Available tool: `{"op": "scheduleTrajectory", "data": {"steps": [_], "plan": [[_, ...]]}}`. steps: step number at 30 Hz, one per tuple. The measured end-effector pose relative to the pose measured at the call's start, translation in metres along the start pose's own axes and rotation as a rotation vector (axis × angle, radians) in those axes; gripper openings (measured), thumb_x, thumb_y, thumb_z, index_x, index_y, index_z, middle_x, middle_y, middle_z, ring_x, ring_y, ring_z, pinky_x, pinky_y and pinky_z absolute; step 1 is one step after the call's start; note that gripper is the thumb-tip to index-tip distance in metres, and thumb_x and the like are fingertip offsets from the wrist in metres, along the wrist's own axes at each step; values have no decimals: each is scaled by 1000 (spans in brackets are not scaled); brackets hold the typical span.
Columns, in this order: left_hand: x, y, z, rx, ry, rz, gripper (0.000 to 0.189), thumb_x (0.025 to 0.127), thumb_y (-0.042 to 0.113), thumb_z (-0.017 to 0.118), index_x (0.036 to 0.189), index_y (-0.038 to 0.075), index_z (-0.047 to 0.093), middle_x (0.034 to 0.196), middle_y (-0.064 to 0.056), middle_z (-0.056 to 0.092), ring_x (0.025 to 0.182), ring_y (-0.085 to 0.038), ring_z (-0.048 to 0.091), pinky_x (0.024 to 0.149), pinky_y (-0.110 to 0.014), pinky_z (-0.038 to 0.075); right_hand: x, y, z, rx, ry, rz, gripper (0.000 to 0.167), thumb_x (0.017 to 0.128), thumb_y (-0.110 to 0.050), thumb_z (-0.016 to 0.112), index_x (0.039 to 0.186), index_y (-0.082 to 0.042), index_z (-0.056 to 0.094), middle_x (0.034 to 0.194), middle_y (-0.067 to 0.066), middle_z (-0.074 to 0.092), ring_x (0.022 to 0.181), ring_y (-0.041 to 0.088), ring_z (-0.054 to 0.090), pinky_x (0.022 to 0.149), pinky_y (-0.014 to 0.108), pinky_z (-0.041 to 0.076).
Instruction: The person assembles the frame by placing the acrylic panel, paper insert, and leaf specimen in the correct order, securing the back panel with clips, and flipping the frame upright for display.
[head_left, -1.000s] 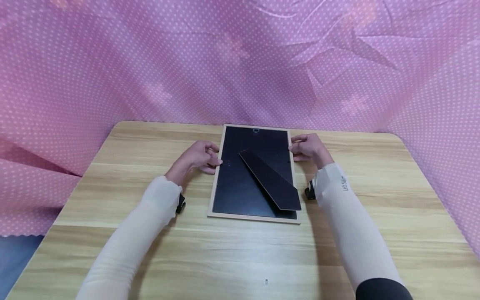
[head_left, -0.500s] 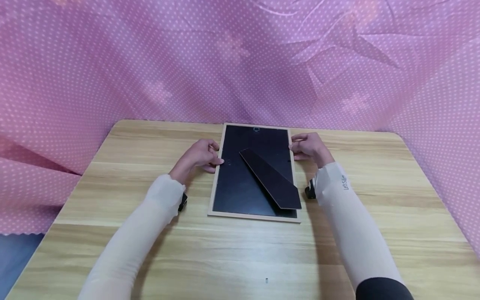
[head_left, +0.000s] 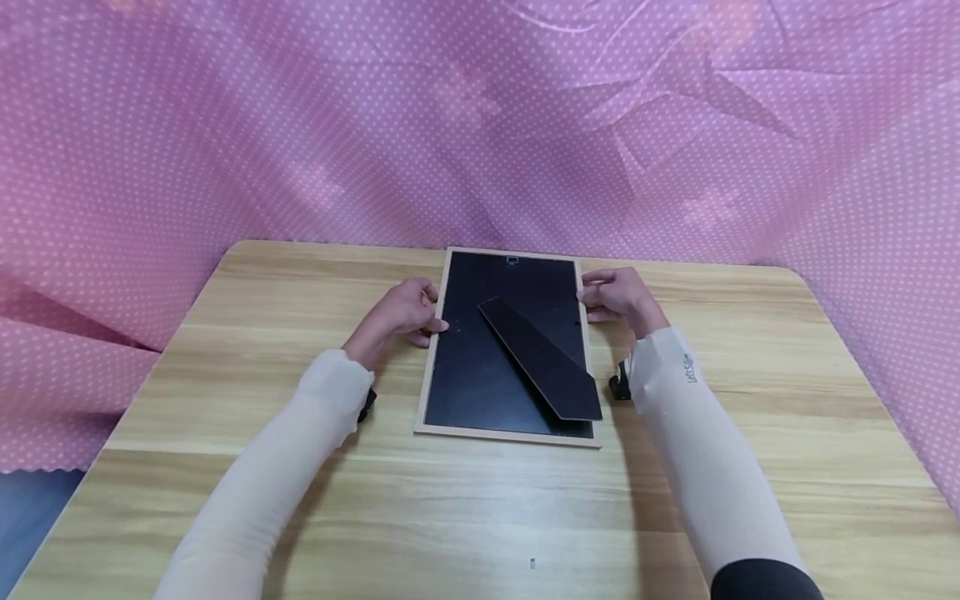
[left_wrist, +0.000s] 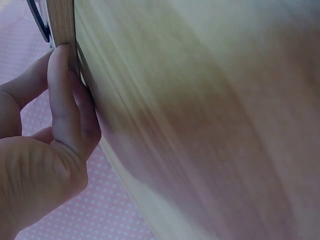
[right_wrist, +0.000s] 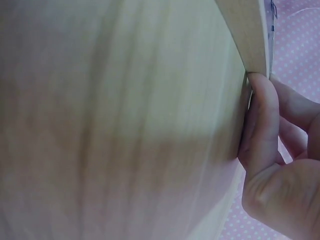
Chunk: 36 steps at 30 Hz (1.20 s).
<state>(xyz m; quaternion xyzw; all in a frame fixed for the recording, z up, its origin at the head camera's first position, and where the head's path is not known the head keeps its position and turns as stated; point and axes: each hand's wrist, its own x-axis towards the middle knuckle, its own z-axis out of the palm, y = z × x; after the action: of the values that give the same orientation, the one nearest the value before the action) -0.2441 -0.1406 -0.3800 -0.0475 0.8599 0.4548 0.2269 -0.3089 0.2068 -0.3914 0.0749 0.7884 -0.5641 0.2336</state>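
Observation:
A picture frame (head_left: 480,392) with a pale wood border lies back side up on the table. Its black easel stand (head_left: 543,362) slants across the dark backing, the wide end slightly raised near the lower right corner. My left hand (head_left: 401,310) grips the left edge, thumb over the border. On the opposite side, a little higher up, my right hand (head_left: 615,296) holds the right edge. In the left wrist view, fingers (left_wrist: 62,100) meet the wooden side; in the right wrist view, a finger (right_wrist: 265,115) touches the frame's side close to the tabletop. The frame's front is hidden.
The wood-grain table (head_left: 450,525) has rounded far corners. A pink dotted cloth (head_left: 480,125) hangs behind it and along both sides. A tiny dark mark (head_left: 532,563) shows on the tabletop near the front.
My left hand has shifted slightly right, its thumb now further over the frame's left border. The right hand and the frame stay where they were.

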Motion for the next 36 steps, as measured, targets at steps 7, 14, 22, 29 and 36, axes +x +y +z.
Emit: {"op": "scheduleTrajectory", "data": {"steps": [7,14,22,29,36], "plan": [[-5,-2,-5,8,7,7,49,91,-1,73,130,-5,44,92,-12,49,63,-17,66,62,-29,65,2,-5,4,-8,-11,-16,54,98,-5,66,149,-3,49,139,24,57,86,11,65,75,26,65],[-3,-2,-5,20,5,13,47,92,-1,71,130,-6,43,97,-13,48,62,-17,67,62,-29,65,6,-4,4,-14,-19,-25,56,98,-3,65,150,-2,47,140,25,55,82,11,66,74,27,65],[3,-3,-7,-12,-41,31,50,92,-2,72,131,-7,41,87,-9,45,63,-16,64,61,-29,65,3,-3,1,-18,-13,-18,55,98,-5,66,150,-4,48,140,24,56,88,13,66,76,27,65],[7,-7,-10,-95,-80,40,55,91,0,74,135,-8,42,95,-12,53,75,-18,63,66,-30,66,2,-1,-1,-21,10,-23,52,98,-3,65,148,-3,51,138,21,59,87,14,66,74,27,65],[12,-10,-14,-126,-100,35,58,92,6,75,139,-6,44,108,-17,59,79,-17,65,69,-29,65,2,0,1,14,6,-10,53,98,-1,64,149,0,48,137,25,57,87,12,63,75,25,65]]}}
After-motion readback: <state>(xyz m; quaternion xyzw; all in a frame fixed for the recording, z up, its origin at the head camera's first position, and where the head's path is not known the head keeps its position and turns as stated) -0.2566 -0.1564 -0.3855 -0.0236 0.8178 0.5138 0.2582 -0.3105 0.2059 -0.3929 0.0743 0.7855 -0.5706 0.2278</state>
